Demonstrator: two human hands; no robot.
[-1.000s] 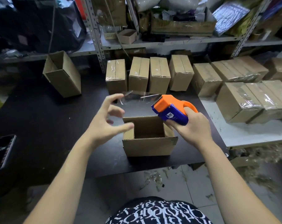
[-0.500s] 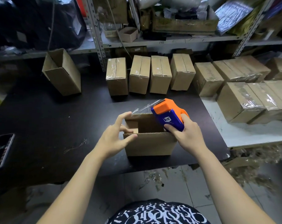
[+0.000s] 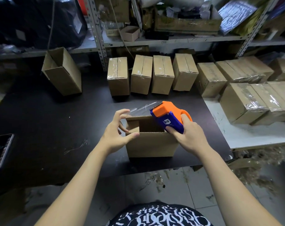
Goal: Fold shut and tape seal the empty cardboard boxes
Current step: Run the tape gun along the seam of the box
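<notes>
At centre frame, your left hand [image 3: 118, 130], open a second ago, has dropped to the open cardboard box [image 3: 150, 141], fingers spread at its left flap, while your right hand [image 3: 186, 136] grips the tape dispenser [image 3: 168, 117] with clear tape [image 3: 142, 108] drawn: folding begins, sealing pending.

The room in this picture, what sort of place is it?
Probably a small packing or stockroom: taped cardboard boxes stand in rows on the worktable, metal shelving behind holds clutter, and the right hand holds a tape dispenser.
</notes>
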